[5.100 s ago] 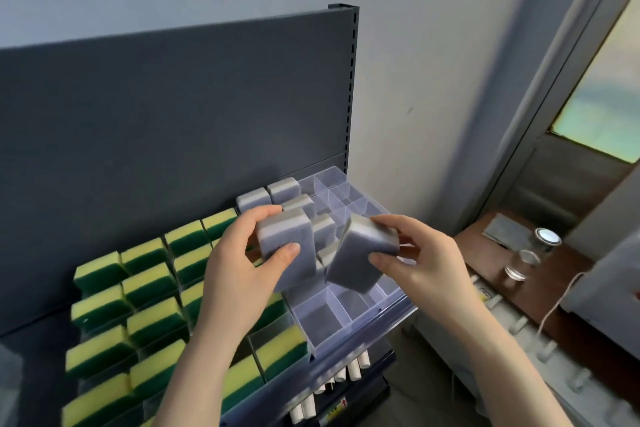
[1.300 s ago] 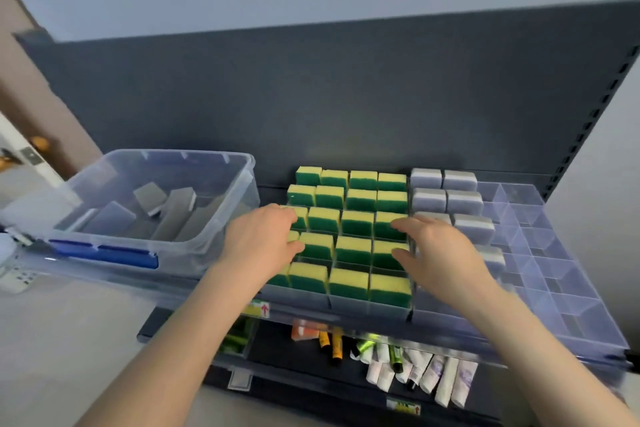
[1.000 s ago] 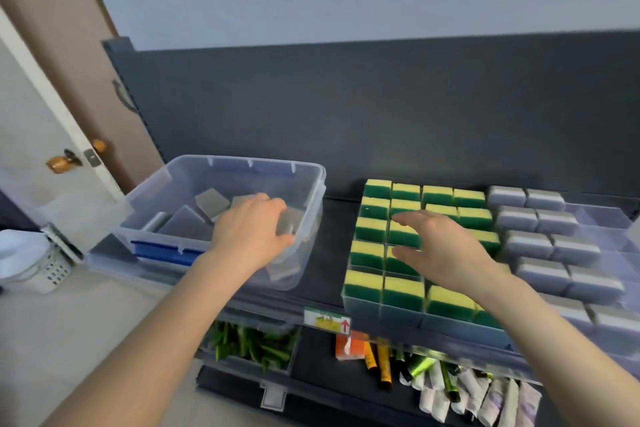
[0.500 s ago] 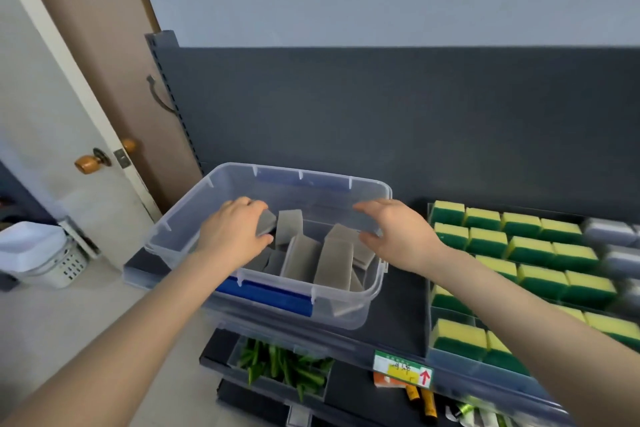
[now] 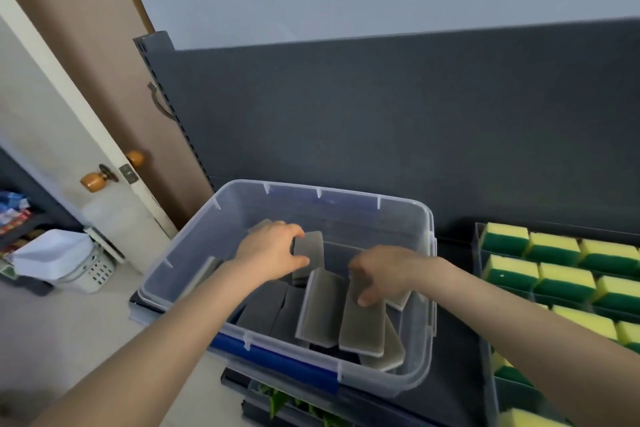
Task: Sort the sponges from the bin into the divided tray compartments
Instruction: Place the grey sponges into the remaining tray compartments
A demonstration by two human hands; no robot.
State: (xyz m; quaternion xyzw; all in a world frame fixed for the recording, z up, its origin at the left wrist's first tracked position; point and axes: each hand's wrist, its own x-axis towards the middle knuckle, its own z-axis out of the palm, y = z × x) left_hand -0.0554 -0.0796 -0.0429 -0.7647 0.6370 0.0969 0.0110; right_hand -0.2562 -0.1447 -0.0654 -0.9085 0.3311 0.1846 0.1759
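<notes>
A clear plastic bin (image 5: 401, 208) with a blue front handle stands on the dark shelf, holding several grey sponges. Both my hands are inside it. My left hand (image 5: 270, 253) grips an upright grey sponge (image 5: 309, 248) between thumb and fingers. My right hand (image 5: 381, 270) curls its fingers and thumb round the top of another grey sponge (image 5: 363, 326) that leans on its neighbour (image 5: 320, 308). At the right edge sits the divided tray (image 5: 483, 274), its visible compartments filled with yellow-and-green sponges (image 5: 557, 282).
A tall dark back panel (image 5: 381, 121) rises behind the shelf. To the left are a door with orange knobs (image 5: 91, 180) and a white basket (image 5: 59, 260) on the floor. Green items (image 5: 277, 402) lie on the lower shelf under the bin.
My view swung left from the tray to the bin. Both hands left the tray, reached into the bin and closed on grey sponges.
</notes>
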